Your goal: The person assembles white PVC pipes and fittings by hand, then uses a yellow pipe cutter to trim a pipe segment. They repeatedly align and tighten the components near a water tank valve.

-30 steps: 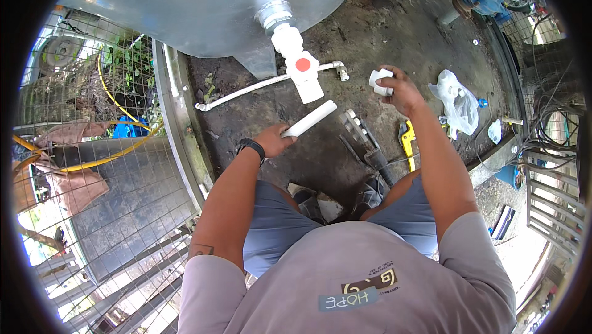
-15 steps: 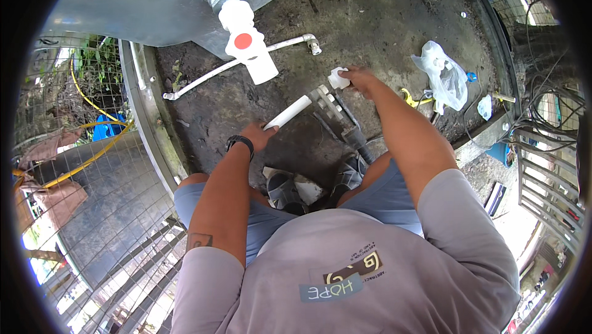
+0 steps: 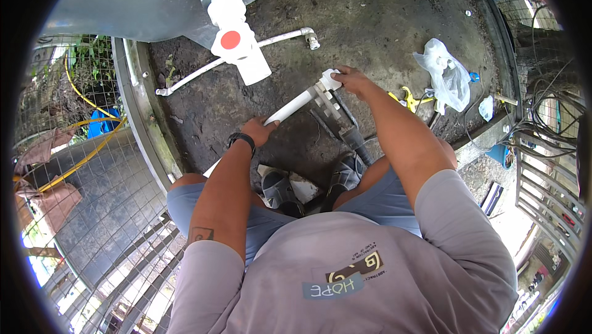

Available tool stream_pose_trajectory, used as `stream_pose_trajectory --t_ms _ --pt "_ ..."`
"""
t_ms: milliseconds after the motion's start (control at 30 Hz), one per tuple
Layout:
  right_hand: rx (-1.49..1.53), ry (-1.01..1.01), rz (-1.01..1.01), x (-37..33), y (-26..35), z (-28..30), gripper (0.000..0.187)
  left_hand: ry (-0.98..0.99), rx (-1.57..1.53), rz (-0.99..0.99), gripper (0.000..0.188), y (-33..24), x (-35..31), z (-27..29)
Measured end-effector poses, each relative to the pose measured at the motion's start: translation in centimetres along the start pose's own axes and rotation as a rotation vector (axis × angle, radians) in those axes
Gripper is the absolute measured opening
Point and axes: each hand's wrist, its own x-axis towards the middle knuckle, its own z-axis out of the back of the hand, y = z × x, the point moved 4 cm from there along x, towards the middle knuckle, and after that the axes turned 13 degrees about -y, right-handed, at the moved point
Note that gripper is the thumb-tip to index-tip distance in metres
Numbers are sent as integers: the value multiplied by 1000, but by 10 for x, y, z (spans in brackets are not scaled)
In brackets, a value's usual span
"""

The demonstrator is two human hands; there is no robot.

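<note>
My left hand (image 3: 259, 130) is closed around a white plastic pipe (image 3: 291, 107), which slants up to the right. Part of the pipe passes beneath my left forearm. At its far end, my right hand (image 3: 351, 82) grips a white pipe fitting (image 3: 331, 78). The fitting sits up against the pipe's end; how far it is pushed on cannot be made out. Just below that end lies a grey metal tool (image 3: 327, 103) with a dark handle (image 3: 353, 140), which reaches back toward my right foot. Neither hand touches its handle.
Ahead, a large grey tank (image 3: 135, 1) carries a white valve (image 3: 234, 50) with a red centre. A thin white pipe (image 3: 191, 77) runs behind it. To the right lie a yellow-handled tool (image 3: 410, 99) and a plastic bag (image 3: 447, 78). Wire mesh (image 3: 80, 180) borders the left.
My right hand has brought the fitting left and down, from apart to against the pipe's end. My left hand stays on the pipe. The view has shifted slightly.
</note>
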Motion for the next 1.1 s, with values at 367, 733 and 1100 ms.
stream_pose_trajectory --t_ms 367,733,1100 --pt "-135 -46 176 23 -7 -1 51 -36 18 -141 50 -7 -3 4" --pt "-270 -62 254 18 -9 -2 50 -77 40 -205 41 -10 -3 -12" --pt "-266 -92 223 15 -6 -5 50 -121 82 -207 38 -20 -9 4"
